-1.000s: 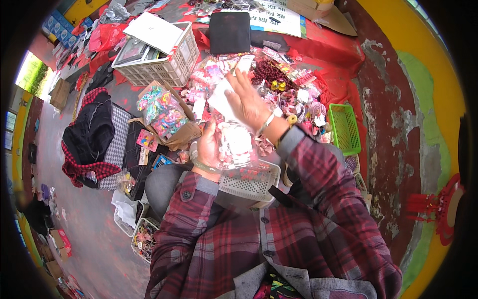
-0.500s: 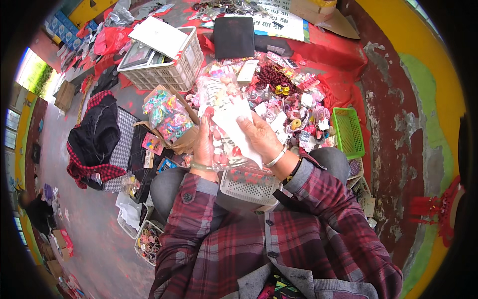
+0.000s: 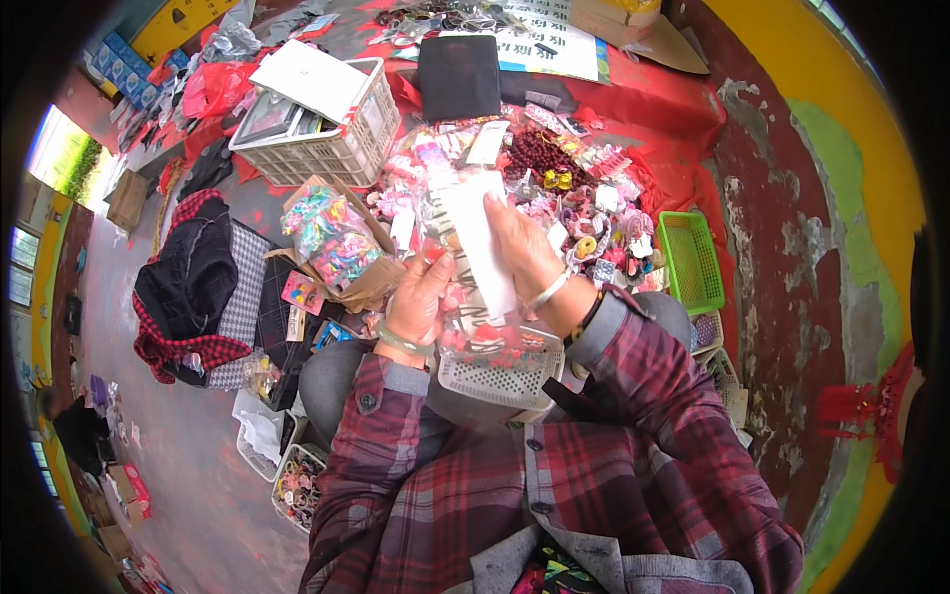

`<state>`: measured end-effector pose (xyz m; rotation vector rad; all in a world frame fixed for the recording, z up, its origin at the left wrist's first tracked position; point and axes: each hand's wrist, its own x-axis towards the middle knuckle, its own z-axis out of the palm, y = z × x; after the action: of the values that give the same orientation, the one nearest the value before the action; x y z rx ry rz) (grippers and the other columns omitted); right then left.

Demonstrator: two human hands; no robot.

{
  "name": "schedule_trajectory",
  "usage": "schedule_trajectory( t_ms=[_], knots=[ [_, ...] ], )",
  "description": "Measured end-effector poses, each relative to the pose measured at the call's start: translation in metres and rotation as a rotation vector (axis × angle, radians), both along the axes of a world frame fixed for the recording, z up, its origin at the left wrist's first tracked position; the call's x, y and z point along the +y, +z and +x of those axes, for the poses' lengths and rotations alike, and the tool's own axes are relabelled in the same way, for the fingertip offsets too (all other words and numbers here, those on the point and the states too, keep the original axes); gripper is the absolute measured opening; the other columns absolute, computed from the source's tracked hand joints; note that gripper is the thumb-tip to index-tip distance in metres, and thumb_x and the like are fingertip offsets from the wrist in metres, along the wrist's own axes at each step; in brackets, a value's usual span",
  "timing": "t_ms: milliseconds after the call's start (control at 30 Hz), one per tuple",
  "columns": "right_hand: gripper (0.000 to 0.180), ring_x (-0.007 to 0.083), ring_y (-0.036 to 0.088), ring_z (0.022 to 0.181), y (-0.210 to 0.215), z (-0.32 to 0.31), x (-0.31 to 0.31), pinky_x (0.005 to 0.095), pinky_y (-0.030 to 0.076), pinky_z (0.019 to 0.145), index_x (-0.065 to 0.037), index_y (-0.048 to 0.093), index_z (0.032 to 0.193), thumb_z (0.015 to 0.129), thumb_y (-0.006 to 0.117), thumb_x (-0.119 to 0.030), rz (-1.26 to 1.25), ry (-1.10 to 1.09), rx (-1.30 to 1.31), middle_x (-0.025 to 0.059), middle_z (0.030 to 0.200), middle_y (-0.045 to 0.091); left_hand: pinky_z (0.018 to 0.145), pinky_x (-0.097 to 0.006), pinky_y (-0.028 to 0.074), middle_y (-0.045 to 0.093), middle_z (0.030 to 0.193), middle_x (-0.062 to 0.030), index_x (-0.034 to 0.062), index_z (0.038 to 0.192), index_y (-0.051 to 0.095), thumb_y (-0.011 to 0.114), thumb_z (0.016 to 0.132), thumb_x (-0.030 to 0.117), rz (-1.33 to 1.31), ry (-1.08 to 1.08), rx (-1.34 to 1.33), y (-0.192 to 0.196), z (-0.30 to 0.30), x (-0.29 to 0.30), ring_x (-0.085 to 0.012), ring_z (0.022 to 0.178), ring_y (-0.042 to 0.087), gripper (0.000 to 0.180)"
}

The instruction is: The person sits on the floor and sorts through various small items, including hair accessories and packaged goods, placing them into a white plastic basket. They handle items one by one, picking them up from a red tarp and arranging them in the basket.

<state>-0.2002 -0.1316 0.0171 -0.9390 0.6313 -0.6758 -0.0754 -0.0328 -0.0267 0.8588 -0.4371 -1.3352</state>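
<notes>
In front of my chest is a clear plastic bag (image 3: 457, 315) with small pinkish-red items and dark printing. My left hand (image 3: 418, 302) grips its left side, thumb on top and fingers behind. A long blank white card (image 3: 481, 247) lies slanted along the bag's front or inside it; I cannot tell which. My right hand (image 3: 524, 255) closes on the card's right edge with the thumb lying along it. Under both hands, on my lap, is a white perforated basket (image 3: 495, 381) with small red items in it.
A heap of hair accessories and beads (image 3: 584, 203) spreads beyond my hands, with a green basket (image 3: 693, 262) to its right. On the left stand a box of colourful packets (image 3: 332, 233) and a beige crate (image 3: 322, 148). A black case (image 3: 460, 77) lies at the back.
My left hand has moved lower, its thumb now folded over the bag. The white card stands more upright and looks narrower, and my right hand has shifted up slightly with it.
</notes>
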Motion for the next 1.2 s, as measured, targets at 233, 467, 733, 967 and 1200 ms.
schedule_trajectory(
  t_ms=[233, 467, 733, 967, 1200],
  knots=[
    [0.034, 0.0124, 0.062, 0.068, 0.007, 0.012, -0.042, 0.0251, 0.051, 0.059, 0.0, 0.056, 0.107, 0.092, 0.053, -0.031, 0.003, 0.056, -0.075, 0.0059, 0.087, 0.065, 0.046, -0.016, 0.039, 0.052, 0.077, 0.0049, 0.0088, 0.108, 0.056, 0.058, 0.091, 0.02, -0.054, -0.027, -0.043, -0.003, -0.017, -0.001, -0.0025, 0.054, 0.046, 0.021],
    [0.039, 0.0176, 0.061, 0.086, -0.028, 0.001, 0.024, 0.0301, 0.049, 0.075, 0.0, 0.051, 0.118, 0.093, 0.05, -0.029, -0.38, 0.198, 0.28, 0.0127, 0.097, 0.064, 0.067, -0.025, 0.051, 0.063, 0.096, -0.0066, 0.0025, 0.116, 0.052, 0.052, 0.093, 0.02, -0.045, 0.251, -0.051, -0.018, 0.022, -0.005, -0.0131, 0.08, 0.061, 0.028],
    [0.04, 0.0228, 0.062, 0.088, -0.054, -0.014, 0.042, 0.0336, 0.048, 0.076, 0.0, 0.052, 0.114, 0.093, 0.05, -0.034, -0.373, 0.089, 0.245, 0.0163, 0.094, 0.064, 0.07, -0.03, 0.053, 0.062, 0.101, -0.0082, 0.0027, 0.116, 0.051, 0.052, 0.093, 0.02, -0.023, 0.298, -0.001, 0.012, 0.004, -0.01, -0.0166, 0.082, 0.063, 0.029],
    [0.047, 0.0137, 0.056, 0.068, -0.02, 0.012, -0.042, 0.0278, 0.046, 0.061, 0.0, 0.056, 0.103, 0.093, 0.045, -0.044, 0.044, -0.014, 0.127, 0.0059, 0.081, 0.061, 0.042, -0.015, 0.036, 0.058, 0.079, 0.0041, 0.0096, 0.107, 0.057, 0.058, 0.09, 0.022, 0.032, -0.014, -0.024, -0.01, -0.019, -0.002, -0.0003, 0.051, 0.045, 0.02],
    [0.043, 0.0114, 0.059, 0.076, -0.014, 0.0, -0.015, 0.027, 0.048, 0.063, -0.002, 0.056, 0.112, 0.092, 0.049, -0.039, -0.13, 0.083, 0.264, 0.0055, 0.089, 0.063, 0.043, -0.014, 0.036, 0.059, 0.083, 0.0032, 0.009, 0.107, 0.056, 0.058, 0.09, 0.021, 0.024, 0.068, -0.033, -0.004, -0.015, -0.007, -0.0005, 0.057, 0.047, 0.021]
  ],
)
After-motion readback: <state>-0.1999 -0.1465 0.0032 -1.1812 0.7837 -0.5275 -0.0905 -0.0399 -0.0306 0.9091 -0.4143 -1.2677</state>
